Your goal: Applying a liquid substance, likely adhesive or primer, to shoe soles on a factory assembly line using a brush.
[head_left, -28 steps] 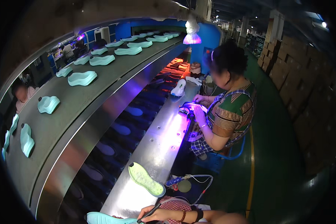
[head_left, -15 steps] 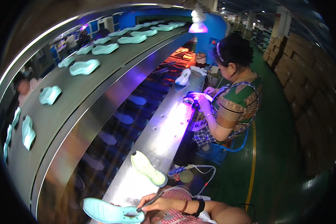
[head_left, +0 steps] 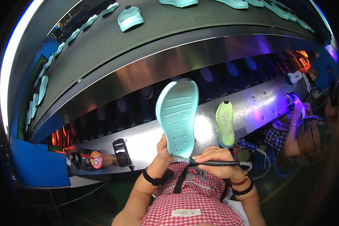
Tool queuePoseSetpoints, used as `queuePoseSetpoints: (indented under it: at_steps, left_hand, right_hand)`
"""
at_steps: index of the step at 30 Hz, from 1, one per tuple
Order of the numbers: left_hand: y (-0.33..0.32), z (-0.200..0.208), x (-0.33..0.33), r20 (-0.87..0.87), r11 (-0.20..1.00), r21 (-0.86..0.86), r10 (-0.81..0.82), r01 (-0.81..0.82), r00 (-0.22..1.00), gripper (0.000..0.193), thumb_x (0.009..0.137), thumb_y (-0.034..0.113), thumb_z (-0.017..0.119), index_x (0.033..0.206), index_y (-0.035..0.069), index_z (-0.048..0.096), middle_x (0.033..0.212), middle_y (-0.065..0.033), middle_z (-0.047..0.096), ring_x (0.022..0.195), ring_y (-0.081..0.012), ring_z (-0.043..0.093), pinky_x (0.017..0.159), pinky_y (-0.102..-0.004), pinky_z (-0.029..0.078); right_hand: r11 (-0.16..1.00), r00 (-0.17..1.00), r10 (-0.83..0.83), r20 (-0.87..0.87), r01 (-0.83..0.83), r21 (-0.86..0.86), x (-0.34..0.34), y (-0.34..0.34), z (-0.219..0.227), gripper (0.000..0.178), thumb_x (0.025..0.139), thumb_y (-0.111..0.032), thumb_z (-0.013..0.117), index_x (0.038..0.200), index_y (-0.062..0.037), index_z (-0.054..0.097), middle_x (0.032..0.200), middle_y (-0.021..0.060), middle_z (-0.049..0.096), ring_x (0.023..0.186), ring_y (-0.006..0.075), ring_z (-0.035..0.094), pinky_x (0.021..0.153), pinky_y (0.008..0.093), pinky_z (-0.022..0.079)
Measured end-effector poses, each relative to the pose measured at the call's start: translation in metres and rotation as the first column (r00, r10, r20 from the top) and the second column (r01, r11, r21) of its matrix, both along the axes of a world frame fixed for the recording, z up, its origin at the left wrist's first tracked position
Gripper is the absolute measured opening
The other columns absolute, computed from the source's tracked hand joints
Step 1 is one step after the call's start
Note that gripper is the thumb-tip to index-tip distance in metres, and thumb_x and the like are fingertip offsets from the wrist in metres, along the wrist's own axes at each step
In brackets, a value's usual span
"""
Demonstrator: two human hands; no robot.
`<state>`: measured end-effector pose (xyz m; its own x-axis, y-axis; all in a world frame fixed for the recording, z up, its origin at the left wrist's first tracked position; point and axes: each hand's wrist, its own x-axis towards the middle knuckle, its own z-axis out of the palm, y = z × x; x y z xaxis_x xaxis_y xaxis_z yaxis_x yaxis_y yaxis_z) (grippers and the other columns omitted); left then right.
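My left hand grips a teal shoe sole by its lower left edge. The sole stands tilted up, toe end away from me, showing its ridges and small holes. In my right hand is a slim black-handled brush, lying crosswise with its greyish tip by the sole's lower end. Whether the tip touches the sole I cannot tell. Right of these, a lime-green sole with a teal lower end lies on the metal ledge.
Beyond the ledge runs a lower line with dim soles. Above it, a dark conveyor belt carries several teal soles. At left lie a black phone-like device and a dark cup with a red straw. A co-worker sits at right under purple light.
The view has swung from the right to straight ahead. The sole is now raised upright from its low position, and the brush has moved from its face to its lower end.
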<state>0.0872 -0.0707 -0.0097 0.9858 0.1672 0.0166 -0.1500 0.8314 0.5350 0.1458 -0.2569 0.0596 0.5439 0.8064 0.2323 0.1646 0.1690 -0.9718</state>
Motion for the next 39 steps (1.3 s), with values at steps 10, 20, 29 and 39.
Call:
queuePoseSetpoints:
  at_steps: [10,20,29,39]
  left_hand:
    - [0.032,0.028,0.003,-0.071,0.917,0.107,-0.378,0.384,0.923,0.056,0.078,0.030,0.061,0.117,-0.005,0.044,0.101,-0.0151,0.058,0.085,-0.0198,0.061,0.076,-0.0298,0.051]
    - [0.039,0.050,0.005,-0.323,0.774,0.072,-0.578,0.629,0.749,0.045,0.084,0.024,0.053,0.116,-0.007,0.045,0.103,-0.0167,0.057,0.090,-0.0193,0.059,0.078,-0.0288,0.048]
    - [0.047,0.069,0.001,-0.420,0.742,0.139,-0.556,0.656,0.718,0.052,0.083,0.029,0.050,0.121,-0.005,0.041,0.108,-0.0167,0.053,0.094,-0.0187,0.057,0.079,-0.0284,0.048]
    - [0.043,0.115,-0.035,-0.458,0.765,0.538,-0.086,0.353,0.885,0.062,0.074,0.035,0.055,0.117,-0.009,0.045,0.110,-0.0193,0.054,0.097,-0.0205,0.055,0.083,-0.0278,0.043]
  right_hand:
    - [0.934,0.934,0.350,0.073,-0.343,-0.098,0.014,-0.002,0.023,0.021,0.070,-0.001,0.066,0.092,-0.0005,0.064,0.094,0.0134,0.064,0.087,0.0215,0.062,0.077,0.0287,0.049]
    - [0.943,0.908,0.333,0.253,-0.319,-0.096,0.024,-0.006,0.030,0.020,0.072,0.001,0.063,0.092,-0.0012,0.064,0.096,0.0131,0.063,0.089,0.0237,0.062,0.079,0.0309,0.048]
    - [0.990,0.875,0.136,0.465,-0.139,-0.027,0.020,-0.012,0.027,0.019,0.076,-0.006,0.060,0.094,-0.0065,0.064,0.101,0.0075,0.063,0.090,0.0204,0.062,0.078,0.0283,0.049]
    - [0.978,0.921,0.207,0.330,-0.200,-0.057,0.013,-0.023,0.022,0.026,0.070,0.004,0.064,0.095,-0.0008,0.062,0.100,0.0146,0.062,0.092,0.0242,0.061,0.080,0.0292,0.050]
